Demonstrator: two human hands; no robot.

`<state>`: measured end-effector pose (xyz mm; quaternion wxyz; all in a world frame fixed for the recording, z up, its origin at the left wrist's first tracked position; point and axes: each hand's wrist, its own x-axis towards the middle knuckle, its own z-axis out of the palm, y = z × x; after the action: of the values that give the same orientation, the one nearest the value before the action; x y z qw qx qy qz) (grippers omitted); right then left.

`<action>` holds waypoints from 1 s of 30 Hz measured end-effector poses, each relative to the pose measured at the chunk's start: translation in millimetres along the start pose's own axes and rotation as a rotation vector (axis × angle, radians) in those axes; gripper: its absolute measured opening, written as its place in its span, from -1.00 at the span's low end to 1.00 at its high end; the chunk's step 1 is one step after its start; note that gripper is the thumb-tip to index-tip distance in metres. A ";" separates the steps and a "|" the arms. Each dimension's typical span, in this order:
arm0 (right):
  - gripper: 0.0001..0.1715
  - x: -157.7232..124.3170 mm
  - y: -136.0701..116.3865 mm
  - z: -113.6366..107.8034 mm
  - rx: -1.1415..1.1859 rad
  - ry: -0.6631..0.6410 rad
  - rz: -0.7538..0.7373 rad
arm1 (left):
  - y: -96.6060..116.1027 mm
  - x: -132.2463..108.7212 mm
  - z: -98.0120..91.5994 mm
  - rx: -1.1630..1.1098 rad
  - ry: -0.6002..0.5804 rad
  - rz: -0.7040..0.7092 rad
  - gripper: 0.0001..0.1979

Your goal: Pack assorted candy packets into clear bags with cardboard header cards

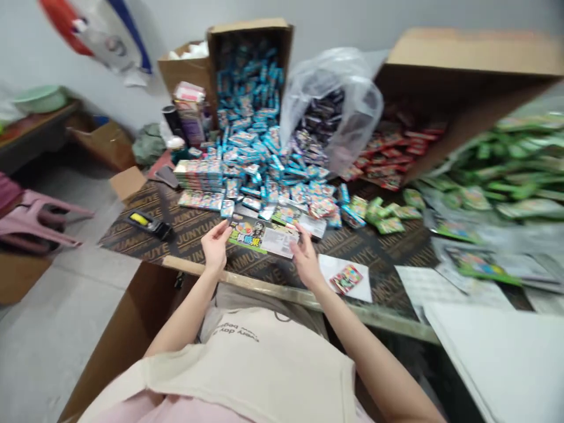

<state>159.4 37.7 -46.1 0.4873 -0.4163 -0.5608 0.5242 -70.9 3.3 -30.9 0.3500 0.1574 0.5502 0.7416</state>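
Between my two hands is a flat printed package (251,233), black and green with bright lettering and a pale panel on its right part. My left hand (215,244) pinches its left end. At the other end, the fingers of my right hand (305,255) close on its right edge. Just behind it lies a similar printed package (304,220) on the table. Small blue packets (251,150) spill toward it from a carton. A red packet (346,278) rests on a white sheet (365,288) beside my right forearm.
Behind stand a carton (288,35) of blue packets, a clear bag (352,76) of purple packets and a big carton (476,50) with red packets. Green packets (520,158) pile up at right. A black-and-yellow tool (147,223) and stacked packs (198,174) lie left on the patterned table (194,238).
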 end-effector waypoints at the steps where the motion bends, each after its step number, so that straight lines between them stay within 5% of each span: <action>1: -0.25 -1.4 -2.3 1.1 0.037 0.055 0.035 | -5.8 -4.1 3.3 0.013 -0.004 -0.046 -0.59; 9: -0.08 -7.7 -7.0 -29.8 0.226 0.125 0.236 | 2.9 -3.1 15.1 0.035 -0.254 -0.419 -0.63; 13: 0.09 -7.8 -5.1 -36.5 0.225 0.134 0.263 | 4.3 -1.4 15.3 0.050 -0.276 -0.520 -0.65; 17: 0.15 -10.1 -3.1 -35.4 0.163 0.100 0.245 | -7.0 -3.1 14.2 0.052 -0.226 -0.518 -0.75; 23: -0.01 -18.6 1.9 -23.2 0.020 0.145 0.125 | -33.8 -21.6 17.6 0.004 -0.074 -0.204 -0.75; 26: -0.09 -21.8 3.0 -20.4 -0.030 0.177 0.071 | -39.6 -27.6 16.0 -0.039 -0.118 -0.183 -0.72; 30: -0.13 -21.3 6.0 -26.6 -0.001 0.191 0.096 | -33.2 -23.0 8.2 -0.029 -0.279 -0.346 -0.62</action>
<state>189.1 22.4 -55.1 0.5125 -0.4909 -0.4913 0.5049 -38.2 -1.8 -55.3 0.5471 0.1566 0.5046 0.6493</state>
